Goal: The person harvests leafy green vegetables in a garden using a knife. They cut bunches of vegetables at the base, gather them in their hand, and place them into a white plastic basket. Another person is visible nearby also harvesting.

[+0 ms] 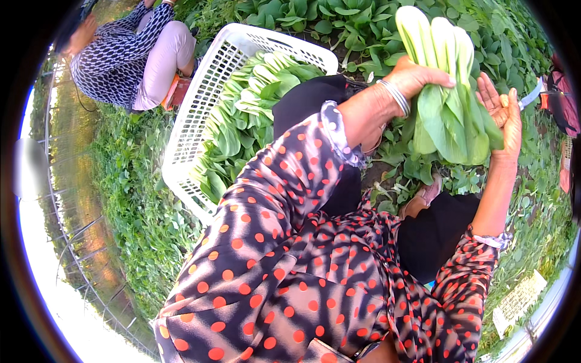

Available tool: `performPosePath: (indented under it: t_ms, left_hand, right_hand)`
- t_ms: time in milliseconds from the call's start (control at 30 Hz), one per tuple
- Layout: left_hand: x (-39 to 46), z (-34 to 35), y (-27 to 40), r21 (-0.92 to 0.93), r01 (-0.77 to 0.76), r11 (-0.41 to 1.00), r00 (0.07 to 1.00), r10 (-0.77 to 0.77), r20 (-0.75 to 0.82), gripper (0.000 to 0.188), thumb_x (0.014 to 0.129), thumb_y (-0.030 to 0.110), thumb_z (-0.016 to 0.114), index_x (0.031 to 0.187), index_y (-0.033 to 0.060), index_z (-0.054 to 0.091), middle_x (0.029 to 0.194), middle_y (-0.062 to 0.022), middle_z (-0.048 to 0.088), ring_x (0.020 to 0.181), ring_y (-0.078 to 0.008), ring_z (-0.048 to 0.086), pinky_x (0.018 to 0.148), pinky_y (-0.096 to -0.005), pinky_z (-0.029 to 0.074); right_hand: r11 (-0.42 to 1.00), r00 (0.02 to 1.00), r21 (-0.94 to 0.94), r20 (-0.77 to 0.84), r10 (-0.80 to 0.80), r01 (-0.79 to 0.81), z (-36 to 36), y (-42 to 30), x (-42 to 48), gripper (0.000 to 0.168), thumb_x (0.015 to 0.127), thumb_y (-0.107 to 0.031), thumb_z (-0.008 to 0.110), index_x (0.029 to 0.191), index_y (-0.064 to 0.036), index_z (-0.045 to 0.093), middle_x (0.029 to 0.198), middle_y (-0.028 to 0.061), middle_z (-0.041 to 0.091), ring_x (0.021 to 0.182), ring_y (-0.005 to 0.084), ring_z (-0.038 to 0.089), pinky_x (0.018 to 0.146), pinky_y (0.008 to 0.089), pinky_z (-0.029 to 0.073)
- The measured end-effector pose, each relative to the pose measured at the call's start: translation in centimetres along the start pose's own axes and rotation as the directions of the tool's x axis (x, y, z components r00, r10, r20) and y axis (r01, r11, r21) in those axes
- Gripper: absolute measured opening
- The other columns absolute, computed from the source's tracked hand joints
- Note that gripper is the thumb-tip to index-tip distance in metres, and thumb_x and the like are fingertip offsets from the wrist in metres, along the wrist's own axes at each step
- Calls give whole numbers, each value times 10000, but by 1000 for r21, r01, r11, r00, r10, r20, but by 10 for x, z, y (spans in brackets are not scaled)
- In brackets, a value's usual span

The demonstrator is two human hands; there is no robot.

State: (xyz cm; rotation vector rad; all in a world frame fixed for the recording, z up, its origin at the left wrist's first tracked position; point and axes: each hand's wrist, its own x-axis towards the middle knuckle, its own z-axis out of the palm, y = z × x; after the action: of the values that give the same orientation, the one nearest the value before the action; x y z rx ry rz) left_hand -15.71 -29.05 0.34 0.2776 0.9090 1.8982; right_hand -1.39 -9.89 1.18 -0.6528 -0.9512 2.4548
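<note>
My left hand (420, 79), with bangles at the wrist, grips a bunch of bok choy (447, 109) around its pale stalks. The white stalk ends point up in the view and the green leaves hang down. Beside the leaves is my right hand (504, 111), its palm turned towards the bunch and some fingers extended. A knife (532, 94) is held in it; the curved blade sticks out past the fingers, while its handle is hidden. Left of my knee, a white plastic crate (186, 131) holds many cut bok choy (245, 100) in rows.
Growing bok choy (358, 27) covers the ground ahead. Another person (131, 59) sits low beyond the crate. A pink and black item (563, 100) lies at the far right, and a pale perforated crate (519, 299) at lower right. Metal hoops (68, 227) curve along the left.
</note>
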Motion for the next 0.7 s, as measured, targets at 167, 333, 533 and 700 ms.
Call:
performPosePath:
  t_ms: [167, 333, 533, 700]
  left_hand:
    - [-33, -57, 99, -124, -16, 992, 1000, 16, -7, 360, 736, 91, 718, 1057, -25, 605, 959, -137, 667, 824, -240, 665, 788, -372, 550]
    - [-140, -168, 167, 25, -174, 984, 958, 175, -228, 380, 796, 128, 673, 1126, -23, 559, 1000, -140, 655, 873, -244, 656, 807, -368, 546]
    - [-273, -302, 81, 31, -108, 994, 693, 98, -715, 375, 792, 105, 677, 1119, -32, 555, 1012, -150, 647, 890, -259, 650, 816, -382, 541]
    - [-274, -372, -7, -246, -70, 967, 675, -136, -725, 359, 759, 96, 714, 1073, -21, 588, 990, -136, 658, 864, -268, 652, 822, -406, 533]
  right_hand:
    - [1000, 989, 16, -148, 24, -22, -41, -18, 7, 332, 934, -261, 560, 655, -96, 491, 1273, 238, 523, 1127, 238, 564, 925, 373, 476]
    - [994, 984, -55, -155, 84, -93, -52, -7, 4, 315, 926, -279, 573, 671, -104, 513, 1239, 203, 560, 1097, 224, 578, 904, 351, 480]
    - [974, 979, -140, -128, 161, -179, -61, 17, -3, 268, 914, -269, 593, 698, -115, 549, 1215, 189, 581, 1082, 219, 589, 883, 353, 495]
    - [962, 956, -170, -239, 170, -214, -80, 18, -21, 241, 905, -257, 608, 723, -112, 544, 1203, 185, 589, 1069, 223, 596, 879, 356, 499]
